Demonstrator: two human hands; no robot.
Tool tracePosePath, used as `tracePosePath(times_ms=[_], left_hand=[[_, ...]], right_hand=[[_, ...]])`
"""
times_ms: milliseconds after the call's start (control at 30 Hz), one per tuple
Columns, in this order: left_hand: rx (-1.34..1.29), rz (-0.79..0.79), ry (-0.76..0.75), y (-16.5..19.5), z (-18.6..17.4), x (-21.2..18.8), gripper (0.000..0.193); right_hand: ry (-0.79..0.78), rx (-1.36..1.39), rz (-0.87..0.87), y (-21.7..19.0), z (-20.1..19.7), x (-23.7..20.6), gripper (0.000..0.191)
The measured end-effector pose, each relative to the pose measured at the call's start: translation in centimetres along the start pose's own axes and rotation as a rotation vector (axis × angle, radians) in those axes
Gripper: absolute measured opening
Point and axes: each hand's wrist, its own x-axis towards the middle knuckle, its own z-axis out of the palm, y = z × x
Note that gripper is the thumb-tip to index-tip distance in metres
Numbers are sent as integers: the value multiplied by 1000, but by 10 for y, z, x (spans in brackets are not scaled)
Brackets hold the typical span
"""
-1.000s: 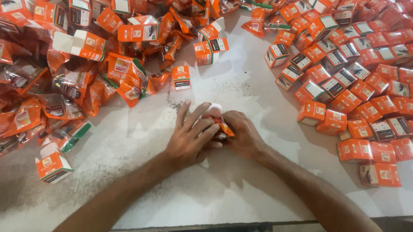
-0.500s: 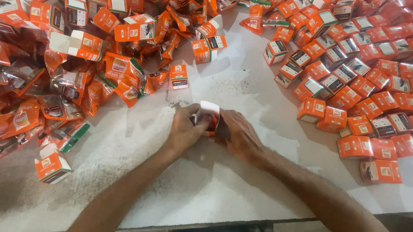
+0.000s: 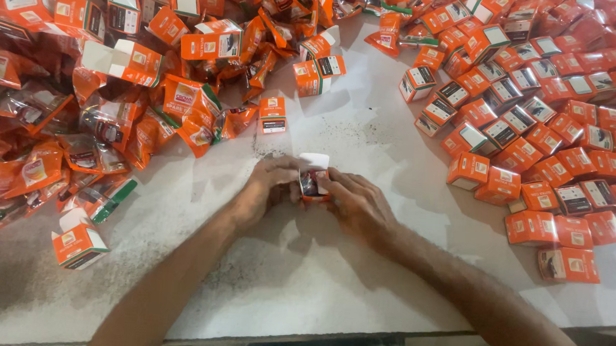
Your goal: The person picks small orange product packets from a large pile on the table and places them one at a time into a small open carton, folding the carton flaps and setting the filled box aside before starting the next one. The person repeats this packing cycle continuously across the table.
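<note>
A small orange carton point(image 3: 313, 179) with its white top flap raised stands on the white table point(image 3: 316, 267), and a dark packet shows inside its open mouth. My left hand point(image 3: 267, 188) grips the carton's left side. My right hand point(image 3: 355, 201) presses against its right side, fingers curled round it. Both forearms reach in from the bottom edge.
A heap of open orange cartons and clear-and-orange plastic packets point(image 3: 113, 73) fills the left and far side. Closed orange cartons point(image 3: 541, 139) lie massed on the right. One loose carton point(image 3: 78, 242) lies near left, another point(image 3: 274, 115) just beyond my hands.
The carton was lying low under my hands; it now stands upright between them with its white flap up, and both hands have closed in on its sides.
</note>
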Motion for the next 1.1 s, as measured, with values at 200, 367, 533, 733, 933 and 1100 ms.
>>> tracePosePath(times_ms=[200, 367, 533, 733, 933, 1100], left_hand=[[495, -15, 195, -5, 10, 11, 22], [853, 674, 58, -14, 22, -4, 38], [1186, 782, -59, -10, 12, -15, 45], [1063, 697, 37, -18, 13, -12, 32], [1348, 843, -48, -13, 11, -12, 21], [1493, 879, -136, -15, 9, -14, 34]], right_hand=[[-2, 20, 42, -7, -3, 2, 48], [-59, 180, 244, -6, -6, 1, 49], [-22, 157, 350, 3, 3, -2, 58], [-38, 146, 353, 7, 6, -3, 60], [-34, 148, 308, 5, 2, -2, 59], [-7, 129, 56, 4, 0, 1, 72]])
